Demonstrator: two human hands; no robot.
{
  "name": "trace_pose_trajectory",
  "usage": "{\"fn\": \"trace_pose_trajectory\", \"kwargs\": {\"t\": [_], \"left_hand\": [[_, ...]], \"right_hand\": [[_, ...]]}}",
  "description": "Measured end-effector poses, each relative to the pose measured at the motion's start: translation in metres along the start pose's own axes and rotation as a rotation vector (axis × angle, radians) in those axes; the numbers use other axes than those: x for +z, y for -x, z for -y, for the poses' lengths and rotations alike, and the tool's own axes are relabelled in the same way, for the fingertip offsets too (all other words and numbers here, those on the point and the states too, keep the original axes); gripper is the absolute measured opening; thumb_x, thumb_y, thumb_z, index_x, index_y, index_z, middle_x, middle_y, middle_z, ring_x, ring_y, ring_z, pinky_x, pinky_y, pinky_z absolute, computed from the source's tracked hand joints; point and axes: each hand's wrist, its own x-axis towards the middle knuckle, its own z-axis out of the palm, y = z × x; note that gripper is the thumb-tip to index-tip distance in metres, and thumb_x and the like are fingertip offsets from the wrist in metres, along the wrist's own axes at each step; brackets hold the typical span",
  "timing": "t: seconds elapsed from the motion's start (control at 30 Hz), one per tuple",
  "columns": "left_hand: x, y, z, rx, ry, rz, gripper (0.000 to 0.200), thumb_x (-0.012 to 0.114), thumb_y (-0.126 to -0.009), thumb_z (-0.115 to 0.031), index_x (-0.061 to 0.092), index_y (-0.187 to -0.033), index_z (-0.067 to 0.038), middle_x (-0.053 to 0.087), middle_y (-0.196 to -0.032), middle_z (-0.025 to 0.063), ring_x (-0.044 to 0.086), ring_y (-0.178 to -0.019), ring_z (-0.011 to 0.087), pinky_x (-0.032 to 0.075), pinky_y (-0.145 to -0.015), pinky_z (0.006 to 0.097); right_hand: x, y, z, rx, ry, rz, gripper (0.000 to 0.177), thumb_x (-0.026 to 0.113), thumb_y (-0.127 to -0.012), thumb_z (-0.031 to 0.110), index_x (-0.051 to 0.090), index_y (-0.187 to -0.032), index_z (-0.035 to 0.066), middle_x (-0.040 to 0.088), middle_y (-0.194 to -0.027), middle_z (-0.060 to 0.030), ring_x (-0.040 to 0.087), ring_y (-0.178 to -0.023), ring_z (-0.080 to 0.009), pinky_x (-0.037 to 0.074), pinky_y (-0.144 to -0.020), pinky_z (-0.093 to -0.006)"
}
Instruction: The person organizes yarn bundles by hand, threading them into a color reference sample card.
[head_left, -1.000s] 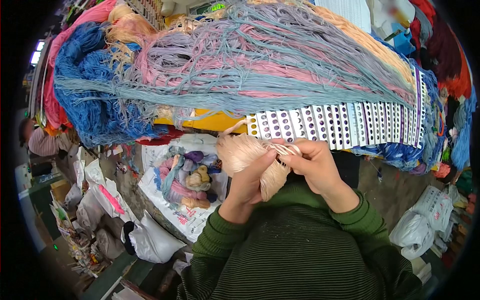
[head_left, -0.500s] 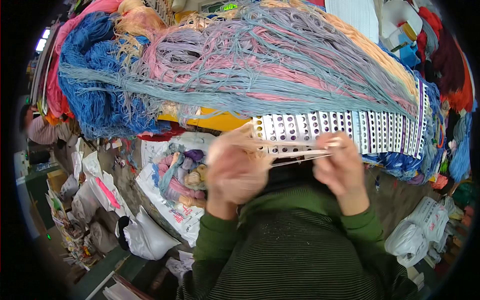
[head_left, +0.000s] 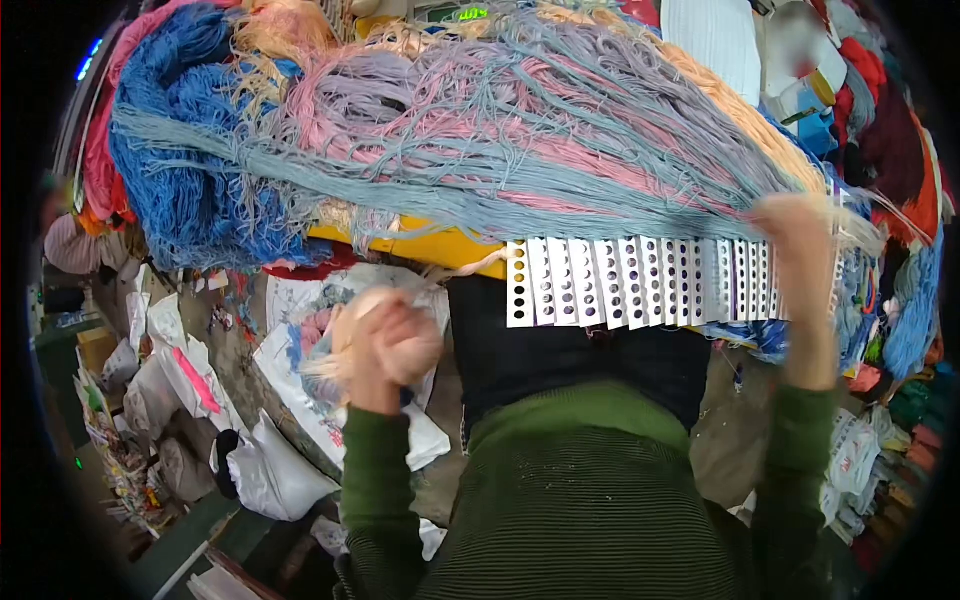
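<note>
My left hand point(head_left: 400, 340) is closed over the white bag on the floor. A bundle of pale peach yarn point(head_left: 338, 350) is gripped in it and hangs on its left side. A twisted peach strand reaches from near this hand toward the yellow surface point(head_left: 450, 240). My right hand point(head_left: 798, 225), smeared by motion, is at the right end of the punched white cards point(head_left: 608, 285). Pale yarn strands point(head_left: 855, 230) trail out from its right side. Blue-grey, pink and lilac yarn point(head_left: 480, 140) lies in a thick heap behind the row of cards.
Blue yarn point(head_left: 180, 130) hangs at the left end, and peach yarn point(head_left: 725, 85) runs along the back right. Dark red and orange hanks point(head_left: 895, 140) hang at far right. On the floor at left stands a white sack point(head_left: 275, 470), with several bags nearby.
My hands have moved far apart: the left down and leftward with its yarn bundle, the right up and rightward to the end of the cards. The strands stretched between them no longer show there.
</note>
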Motion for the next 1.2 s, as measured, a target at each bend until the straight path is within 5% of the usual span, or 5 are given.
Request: {"fn": "trace_pose_trajectory", "kwargs": {"t": [0.07,0.3,0.57,0.97,1.2], "left_hand": [[0.050,-0.033,0.046,0.240,-0.718,-0.643,0.011,0.049,-0.077,-0.011,0.051,-0.082,-0.002,0.052,-0.065,0.0014,0.047,-0.052,0.0090,0.043,-0.053,0.0222],[0.016,-0.099,0.079,0.097,-1.664,-0.486,0.014,0.057,-0.074,-0.016,0.056,-0.070,-0.002,0.051,-0.057,0.0006,0.048,-0.052,0.0083,0.038,-0.048,0.0211],[0.016,-0.092,0.063,-0.077,-1.361,-0.407,0.011,0.052,-0.076,-0.012,0.056,-0.080,-0.003,0.050,-0.061,-0.0012,0.045,-0.051,0.0063,0.036,-0.046,0.0216],[0.033,-0.081,0.057,0.250,-1.294,-0.189,0.007,0.048,-0.074,-0.009,0.049,-0.068,-0.005,0.043,-0.058,0.0013,0.038,-0.046,0.0077,0.033,-0.045,0.0194],[0.033,-0.082,0.064,0.071,-1.068,-0.530,0.006,0.053,-0.076,-0.009,0.052,-0.077,-0.003,0.052,-0.070,0.0009,0.043,-0.054,0.0041,0.035,-0.048,0.0147]], "right_hand": [[0.077,-0.001,0.020,0.504,-0.751,0.102,0.006,0.056,-0.071,0.006,0.058,-0.074,0.002,0.053,-0.069,-0.0028,0.049,-0.065,-0.0091,0.040,-0.061,-0.0224],[0.180,0.015,0.044,0.078,-0.278,-0.017,0.005,0.058,-0.064,-0.001,0.057,-0.069,-0.001,0.052,-0.067,-0.0094,0.050,-0.056,-0.0170,0.039,-0.050,-0.0246],[0.178,0.023,0.069,-0.008,0.117,0.149,0.044,0.060,-0.062,0.024,0.049,-0.098,0.001,0.043,-0.093,-0.0123,0.042,-0.081,-0.0281,0.031,-0.070,-0.0376],[0.173,0.016,0.047,0.161,-0.380,0.123,0.033,0.058,-0.053,0.014,0.054,-0.083,0.002,0.048,-0.081,-0.0068,0.047,-0.072,-0.0222,0.034,-0.065,-0.0328],[0.178,0.021,0.045,0.124,-0.357,0.114,0.033,0.058,-0.056,0.015,0.053,-0.086,0.002,0.046,-0.082,-0.0080,0.047,-0.074,-0.0235,0.036,-0.063,-0.0335]]}}
